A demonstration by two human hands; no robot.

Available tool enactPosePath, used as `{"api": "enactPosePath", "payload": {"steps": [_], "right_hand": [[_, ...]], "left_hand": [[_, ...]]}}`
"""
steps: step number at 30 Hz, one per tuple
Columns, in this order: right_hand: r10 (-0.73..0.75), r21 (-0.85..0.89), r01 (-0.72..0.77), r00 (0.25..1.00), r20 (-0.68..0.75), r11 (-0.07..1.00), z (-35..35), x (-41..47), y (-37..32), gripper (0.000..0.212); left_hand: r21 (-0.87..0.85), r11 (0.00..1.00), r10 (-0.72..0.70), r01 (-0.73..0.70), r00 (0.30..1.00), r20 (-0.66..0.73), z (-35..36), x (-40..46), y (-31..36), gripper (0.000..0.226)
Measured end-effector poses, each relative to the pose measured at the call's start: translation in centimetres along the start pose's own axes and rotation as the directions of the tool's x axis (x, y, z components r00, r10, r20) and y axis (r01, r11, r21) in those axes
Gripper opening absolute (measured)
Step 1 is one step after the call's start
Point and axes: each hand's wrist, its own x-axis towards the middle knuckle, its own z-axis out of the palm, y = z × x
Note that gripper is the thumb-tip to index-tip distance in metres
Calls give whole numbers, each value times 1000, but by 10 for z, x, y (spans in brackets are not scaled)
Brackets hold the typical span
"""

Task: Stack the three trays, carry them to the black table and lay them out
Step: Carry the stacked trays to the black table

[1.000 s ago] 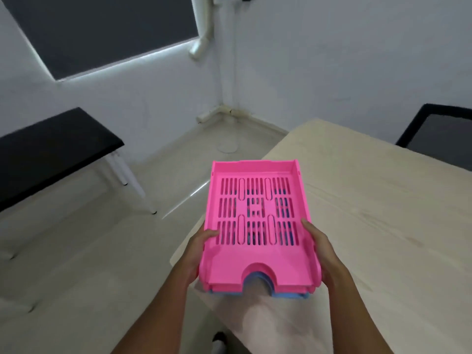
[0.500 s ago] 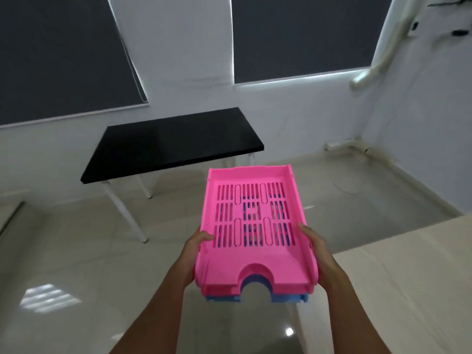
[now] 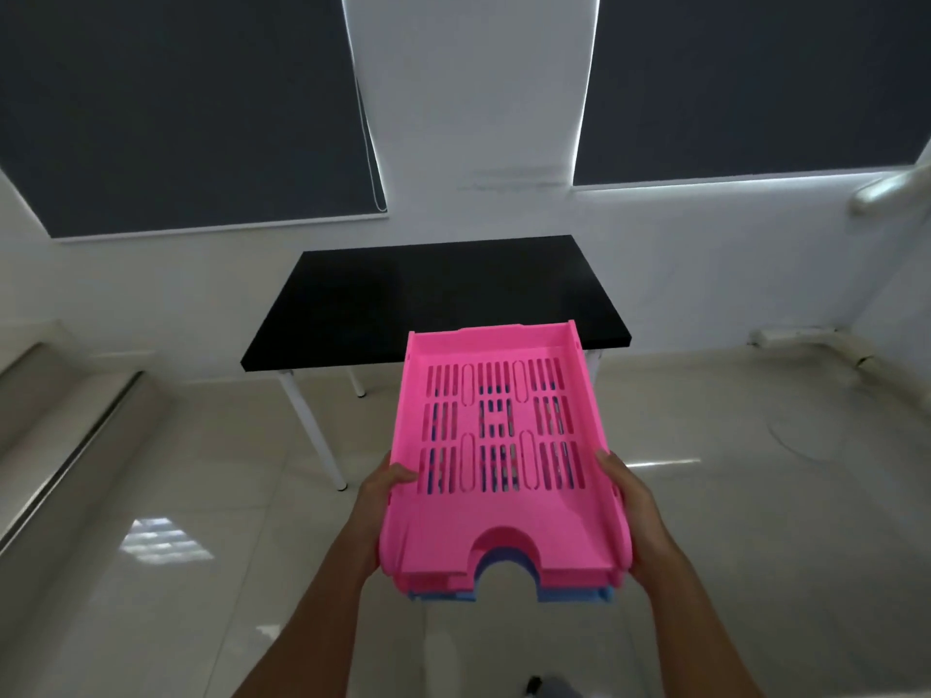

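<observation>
I hold a stack of trays in the air at chest height. A pink slotted tray (image 3: 504,521) is on top, a second pink edge shows under it, and a blue tray (image 3: 569,594) peeks out at the bottom. My left hand (image 3: 378,501) grips the stack's left side and my right hand (image 3: 635,511) grips its right side. The black table (image 3: 428,299) stands straight ahead against the wall, its top bare, with the stack's far edge overlapping its front right corner in view.
White table legs (image 3: 312,435) reach down to a glossy tiled floor (image 3: 755,546). A low step or ledge (image 3: 65,445) runs along the left. Dark window blinds (image 3: 176,108) cover the wall behind the table. A white pipe (image 3: 886,188) is at the right edge.
My view has swung left from the wooden table to face the black table, which now sits centred and closer. Both hands keep the same grip on the stack.
</observation>
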Motion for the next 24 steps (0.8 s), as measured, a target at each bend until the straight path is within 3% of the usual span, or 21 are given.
{"api": "enactPosePath", "payload": {"steps": [7, 14, 19, 24], "right_hand": [[-18, -19, 18, 1000, 20, 1000, -1, 119, -38, 52], [66, -45, -63, 995, 68, 997, 1, 240, -97, 67], [71, -45, -67, 992, 106, 997, 14, 310, -108, 57], [97, -55, -91, 989, 111, 994, 37, 381, -107, 59]], "left_hand": [[-24, 998, 51, -51, 999, -2, 2, 103, 50, 52], [-60, 991, 120, -122, 992, -28, 24, 192, 106, 54], [-93, 988, 115, -121, 991, -66, 13, 243, 135, 56], [-114, 982, 141, -152, 985, -98, -18, 306, 157, 51]]}}
